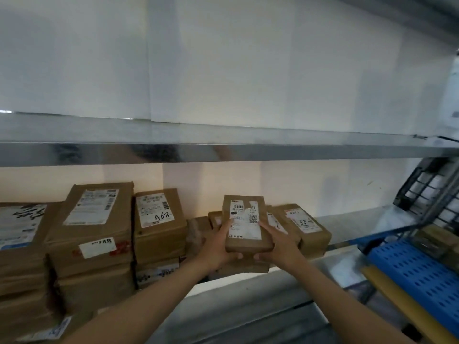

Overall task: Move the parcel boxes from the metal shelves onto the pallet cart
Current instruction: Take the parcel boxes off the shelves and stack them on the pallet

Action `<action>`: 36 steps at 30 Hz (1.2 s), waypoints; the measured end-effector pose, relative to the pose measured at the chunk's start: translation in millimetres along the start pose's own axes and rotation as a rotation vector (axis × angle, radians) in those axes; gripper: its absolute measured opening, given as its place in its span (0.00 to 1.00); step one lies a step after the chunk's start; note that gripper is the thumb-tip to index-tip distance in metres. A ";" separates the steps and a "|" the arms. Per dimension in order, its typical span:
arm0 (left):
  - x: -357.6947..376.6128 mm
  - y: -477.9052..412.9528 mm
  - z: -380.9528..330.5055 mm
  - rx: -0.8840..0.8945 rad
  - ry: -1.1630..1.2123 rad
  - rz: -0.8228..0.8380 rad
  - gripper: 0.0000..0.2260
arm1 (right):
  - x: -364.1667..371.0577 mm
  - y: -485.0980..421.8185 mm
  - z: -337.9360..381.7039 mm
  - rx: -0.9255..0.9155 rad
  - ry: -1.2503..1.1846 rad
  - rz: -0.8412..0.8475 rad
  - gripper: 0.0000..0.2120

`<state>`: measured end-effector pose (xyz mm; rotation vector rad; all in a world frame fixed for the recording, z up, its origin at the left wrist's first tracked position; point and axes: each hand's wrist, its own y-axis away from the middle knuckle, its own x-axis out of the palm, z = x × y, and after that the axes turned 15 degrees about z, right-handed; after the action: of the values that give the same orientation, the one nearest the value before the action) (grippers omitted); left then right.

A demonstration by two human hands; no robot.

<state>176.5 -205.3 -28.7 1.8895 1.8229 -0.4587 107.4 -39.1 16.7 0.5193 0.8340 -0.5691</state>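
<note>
Parcel box clamped between left hand and right hand; fingers curled round edges.

You're looking at bright sheet-metal shelves, front lip glossy enough to mirror. The parcel box you grip is matt brown cardboard with a smooth white paper label, faint sheen like clear tape. Stacked boxes to your left: same brown card, creased, paper labels. Pallet cart deck is blue perforated plastic, matt. Back panels white, smooth, matt.
</note>
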 end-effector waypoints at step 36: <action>402.3 -111.6 -293.3 0.319 -0.183 0.488 0.43 | -129.0 370.8 -322.1 0.617 -0.228 -0.358 0.43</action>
<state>65.5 292.4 -14.8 2.3234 1.1655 -0.7466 106.1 468.7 11.9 0.8524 0.5234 -1.2097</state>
